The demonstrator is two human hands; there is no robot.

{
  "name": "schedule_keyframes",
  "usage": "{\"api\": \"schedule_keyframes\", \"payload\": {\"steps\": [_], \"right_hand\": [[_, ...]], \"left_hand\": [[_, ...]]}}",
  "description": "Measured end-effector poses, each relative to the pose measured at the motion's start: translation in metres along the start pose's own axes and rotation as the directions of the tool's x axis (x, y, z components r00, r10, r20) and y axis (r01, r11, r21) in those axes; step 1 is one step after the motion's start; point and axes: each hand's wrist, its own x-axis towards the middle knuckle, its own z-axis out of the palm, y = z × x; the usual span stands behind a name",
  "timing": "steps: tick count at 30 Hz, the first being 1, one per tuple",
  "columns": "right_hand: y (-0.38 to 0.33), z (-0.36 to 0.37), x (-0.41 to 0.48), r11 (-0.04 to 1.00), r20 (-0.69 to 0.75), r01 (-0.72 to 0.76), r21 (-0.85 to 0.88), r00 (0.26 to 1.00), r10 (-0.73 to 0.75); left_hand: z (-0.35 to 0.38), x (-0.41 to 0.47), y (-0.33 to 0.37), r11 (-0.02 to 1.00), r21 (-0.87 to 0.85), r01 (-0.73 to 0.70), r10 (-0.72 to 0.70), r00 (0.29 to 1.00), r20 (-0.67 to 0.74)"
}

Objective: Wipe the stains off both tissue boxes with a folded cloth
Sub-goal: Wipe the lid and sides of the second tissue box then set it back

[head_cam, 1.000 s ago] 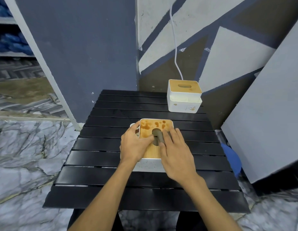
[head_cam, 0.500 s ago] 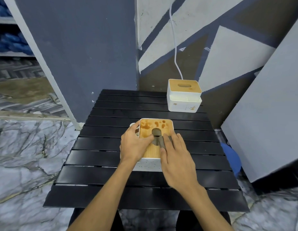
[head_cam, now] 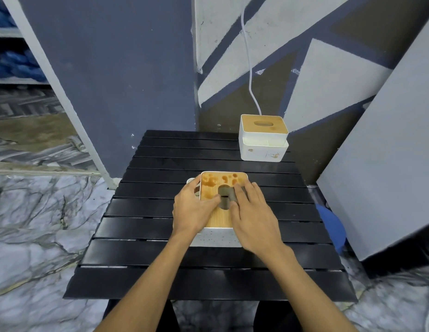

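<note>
Pressing the cloth (head_cam: pixel 229 195) flat on the near box's (head_cam: pixel 218 237) wooden lid, the right hand (head_cam: pixel 254 219) lies with straight fingers over it, thumb at its near edge; the left hand (head_cam: pixel 192 209) grips the box's left side, fingers curled over the edge and thumb on the lid, steadying it; the hands are close together, almost touching at the slot. Over the last second the right hand drew the cloth slightly nearer and has now pushed it forward again, a short rubbing stroke beside the slot; the box itself has not shifted on the surface (head_cam: pixel 160 236). The brown stains (head_cam: pixel 223 180) across the lid's far end look unchanged, so the wiping is, by my judgement, barely started and must reach farther forward. The far box (head_cam: pixel 262 149) stands well apart at the back right corner, untouched, with small marks on its front wall; it is yet to be cleaned.
</note>
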Motion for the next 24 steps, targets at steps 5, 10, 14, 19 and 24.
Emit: {"api": "schedule_keyframes", "payload": {"steps": [5, 10, 14, 19, 24], "right_hand": [[-0.004, -0.004, 0.02, 0.999, -0.03, -0.031, 0.045, 0.999, 0.032], [-0.008, -0.011, -0.006, 0.995, -0.04, -0.031, 0.091, 0.999, 0.035], [0.004, 0.001, 0.034, 0.997, -0.029, -0.038, 0.065, 0.999, 0.04], [0.009, 0.007, 0.041, 0.998, -0.026, -0.016, 0.054, 1.0, 0.017], [0.002, 0.002, 0.013, 0.996, -0.045, -0.015, 0.085, 0.999, 0.019]], "left_hand": [[0.0, 0.0, 0.002, 1.0, -0.004, -0.007, 0.007, 1.0, -0.021], [0.001, 0.001, 0.002, 1.0, 0.014, -0.008, 0.008, 1.0, -0.014], [-0.001, 0.0, 0.002, 1.0, 0.007, 0.001, 0.0, 1.0, -0.012], [0.0, -0.001, 0.001, 1.0, -0.008, -0.012, 0.012, 1.0, -0.013], [0.0, 0.001, -0.004, 1.0, -0.012, -0.01, 0.01, 1.0, 0.017]]}}
